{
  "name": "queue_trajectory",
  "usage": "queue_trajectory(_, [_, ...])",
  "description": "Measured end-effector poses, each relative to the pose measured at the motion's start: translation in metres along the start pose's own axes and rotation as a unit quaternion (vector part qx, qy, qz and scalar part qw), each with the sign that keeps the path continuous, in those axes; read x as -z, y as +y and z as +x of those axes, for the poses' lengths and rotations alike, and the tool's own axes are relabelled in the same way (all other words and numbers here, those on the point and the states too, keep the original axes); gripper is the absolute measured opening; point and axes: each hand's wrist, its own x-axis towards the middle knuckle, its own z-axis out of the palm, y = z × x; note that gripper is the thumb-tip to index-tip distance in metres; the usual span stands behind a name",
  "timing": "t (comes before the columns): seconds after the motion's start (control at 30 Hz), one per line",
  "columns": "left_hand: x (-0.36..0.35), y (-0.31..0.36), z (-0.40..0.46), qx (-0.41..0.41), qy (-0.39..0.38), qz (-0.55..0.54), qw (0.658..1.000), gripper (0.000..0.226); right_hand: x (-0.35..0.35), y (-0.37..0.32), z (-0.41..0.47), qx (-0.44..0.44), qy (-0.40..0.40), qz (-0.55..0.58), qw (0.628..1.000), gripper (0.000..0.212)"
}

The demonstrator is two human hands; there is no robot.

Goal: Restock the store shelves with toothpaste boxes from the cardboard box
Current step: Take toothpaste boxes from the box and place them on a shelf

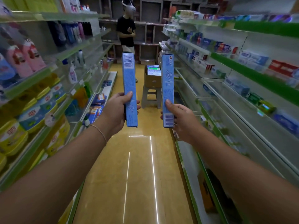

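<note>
Blue toothpaste boxes stand upright in both my grips: left hand (pixel 119 110) wraps one box (pixel 129 88), right hand (pixel 179 118) pinches the other (pixel 168 88), cardboard box (pixel 152 80) far ahead.

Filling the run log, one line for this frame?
left hand: holds blue toothpaste box | right hand: holds second blue toothpaste box | cardboard box: on stool

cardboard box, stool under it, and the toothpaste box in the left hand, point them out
cardboard box (pixel 152 81), head view, front wall
stool (pixel 151 98), head view, legs
toothpaste box (pixel 129 81), head view, middle of face
</note>
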Motion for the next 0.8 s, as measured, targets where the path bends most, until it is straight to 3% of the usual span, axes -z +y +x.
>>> queue_trajectory(0.3, [0.032,-0.01,0.164,0.01,-0.031,-0.026,0.999,0.014,-0.046,0.015,0.161,-0.004,0.013,-0.001,1.0,0.056])
queue_trajectory(0.63, [0.07,0.027,0.36,0.027,-0.054,-0.012,0.998,0.021,-0.104,-0.009,0.344,0.007,0.045,0.032,0.998,0.073])
queue_trajectory(0.8, [0.074,0.024,0.431,0.037,-0.064,-0.028,0.997,0.017,-0.11,-0.017,0.409,0.015,0.054,0.03,0.998,0.068])
